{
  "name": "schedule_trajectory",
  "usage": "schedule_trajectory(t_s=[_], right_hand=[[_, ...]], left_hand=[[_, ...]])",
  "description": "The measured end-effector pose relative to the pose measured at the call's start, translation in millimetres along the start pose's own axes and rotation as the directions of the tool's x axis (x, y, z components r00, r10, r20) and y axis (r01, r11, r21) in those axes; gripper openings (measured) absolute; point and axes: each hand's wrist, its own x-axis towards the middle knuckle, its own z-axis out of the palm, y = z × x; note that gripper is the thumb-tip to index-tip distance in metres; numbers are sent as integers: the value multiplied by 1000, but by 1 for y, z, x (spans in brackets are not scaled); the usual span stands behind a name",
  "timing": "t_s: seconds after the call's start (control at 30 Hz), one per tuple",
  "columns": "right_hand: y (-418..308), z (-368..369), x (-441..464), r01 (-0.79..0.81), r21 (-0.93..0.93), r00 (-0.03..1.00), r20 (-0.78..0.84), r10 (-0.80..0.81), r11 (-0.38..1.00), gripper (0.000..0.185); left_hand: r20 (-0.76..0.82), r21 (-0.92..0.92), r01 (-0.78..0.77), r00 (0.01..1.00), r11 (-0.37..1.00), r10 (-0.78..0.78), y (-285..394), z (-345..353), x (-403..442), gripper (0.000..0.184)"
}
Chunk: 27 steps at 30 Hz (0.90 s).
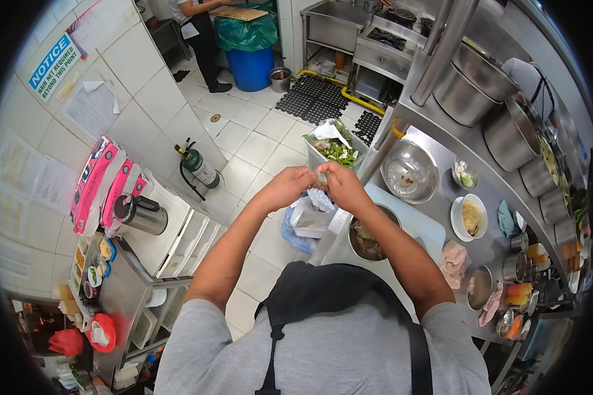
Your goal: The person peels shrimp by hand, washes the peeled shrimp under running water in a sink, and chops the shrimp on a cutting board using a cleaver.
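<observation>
My left hand (pixel 287 188) and my right hand (pixel 344 187) meet at the fingertips in front of me, both closed in a pinch. Between them is a small pale, slightly translucent piece (pixel 321 177), too small to name. Under my right forearm stands a metal pot (pixel 353 245) with brownish contents, partly hidden by the arm. It rests on a white cutting board (pixel 430 227). Below my hands, a white container with a plastic bag (pixel 313 217) sits low beside the counter. Just beyond my hands is a bin (pixel 317 158) holding green leafy scraps and white paper.
A steel counter on the right carries a large metal bowl (pixel 410 172), a white bowl of noodle-like strands (pixel 471 217) and several pans. Pots (pixel 464 99) line the shelf above. A fire extinguisher (pixel 199 169) stands by the left wall. Another person (pixel 204 39) works at the back.
</observation>
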Motion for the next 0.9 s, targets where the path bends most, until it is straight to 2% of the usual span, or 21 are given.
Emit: schedule_trajectory(t_s=[0.13, 0.23, 0.3, 0.33, 0.4, 0.43, 0.47, 0.5, 0.6, 0.7, 0.8, 0.9], right_hand=[[5, -3, 7, -147, 266, 989, 43, 141, 953, 25], [5, 1, 10, -210, 474, 976, 45, 214, 855, 24], [12, 4, 13, -245, 626, 962, 61, 266, 740, 22], [14, 5, 16, -264, 640, 955, 68, 288, 722, 22], [23, 5, 18, -303, 668, 938, 83, 337, 680, 21], [33, 6, 19, -126, 471, 976, -98, 193, 873, 21], [44, 7, 19, 47, 212, 973, -231, 4, 976, 21], [51, 8, 18, 196, -79, 930, -301, -211, 977, 22], [14, -7, 2, 199, -255, 936, -238, -261, 946, 25], [14, -4, 8, 51, 76, 989, -144, -39, 996, 28], [0, -7, 4, -40, 111, 993, -110, 52, 993, 29], [10, -11, 6, 12, 11, 991, -137, -11, 1000, 29]], left_hand=[[56, -120, -27, 998, 992, 34, -14, -6, 5, 30], [48, -321, -74, 994, 944, 94, -27, 1, 9, 28], [1, -513, -68, 997, 856, 79, -33, 12, 13, 27], [-20, -601, -65, 998, 797, 67, -36, 18, 15, 26], [-83, -663, -114, 993, 740, 78, -52, 27, 24, 26], [-136, -666, -135, 989, 734, 59, -55, 31, 26, 25], [-189, -667, -157, 981, 728, 37, -58, 33, 27, 25], [-216, -600, -163, 976, 783, 37, -59, 32, 27, 24], [-266, -425, -185, 961, 886, 73, -57, 34, 23, 23], [-263, -381, -239, 954, 893, 143, -51, 39, 25, 22], [-273, -406, -250, 951, 879, 145, -50, 44, 29, 22], [-260, -314, -236, 953, 920, 156, -46, 45, 27, 23]])
